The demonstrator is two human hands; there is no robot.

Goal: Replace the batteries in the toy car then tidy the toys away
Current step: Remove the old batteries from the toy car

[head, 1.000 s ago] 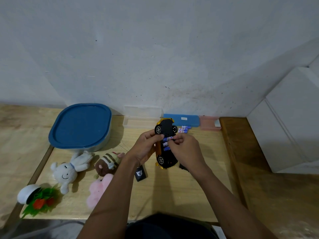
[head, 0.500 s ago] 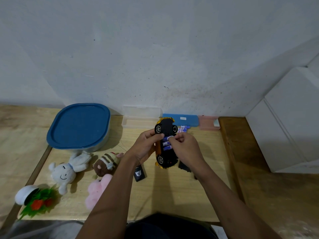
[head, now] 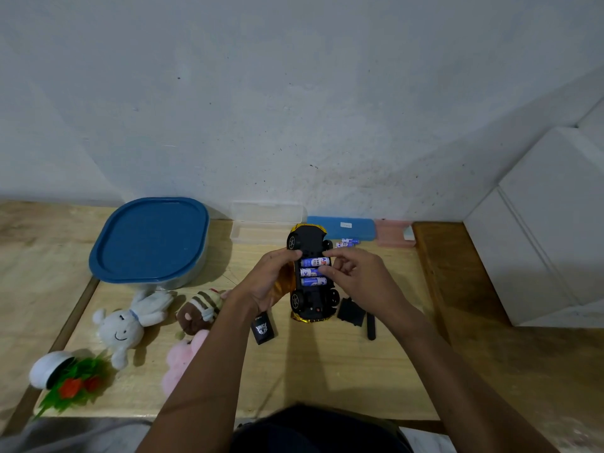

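A yellow and black toy car [head: 309, 238] lies upside down on the wooden table, its battery bay uncovered. Three blue batteries [head: 313, 272] sit side by side in the bay. My left hand [head: 273, 279] grips the car's left side, thumb on the underside. My right hand [head: 354, 276] hovers at the car's right edge with fingertips touching the top and middle batteries. Spare blue batteries [head: 347, 242] lie behind the car. A black cover piece [head: 351, 312] and a black stick-like tool [head: 371, 325] lie to the right of the car.
A blue-lidded container [head: 150, 238] stands at the back left. A white plush [head: 127, 322], a brown plush [head: 197, 310], a pink plush [head: 181, 361], a plastic plant in a white pot [head: 62, 376] and a small black box [head: 262, 328] lie at the left. Clear, blue and pink cases [head: 341, 227] line the wall.
My right hand has loosened and drawn slightly right, uncovering all three batteries in the bay. My left hand keeps its hold on the car.
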